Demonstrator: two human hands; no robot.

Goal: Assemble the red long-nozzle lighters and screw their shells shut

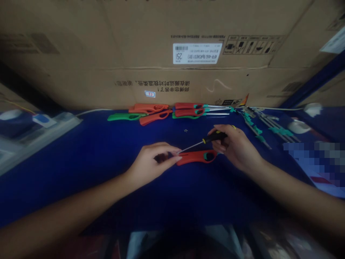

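My right hand [233,144] is closed around the black and yellow handle of a screwdriver [215,136]. Its thin metal shaft slants down to the left, and the tip ends at the fingertips of my left hand [155,158]. Thumb and forefinger of the left hand pinch together at that tip; whatever lies between them is too small to make out. Just under the shaft, an orange lighter [192,157] with a teal trigger lies on the blue table, its left end close to the left fingertips.
Behind my hands lie orange and green handle shells [155,118] and red lighters [189,112] with metal barrels. Several metal rods with teal parts [277,129] lie at the right. Tiny screws [185,130] rest mid-table. A large cardboard box [145,54] walls off the back.
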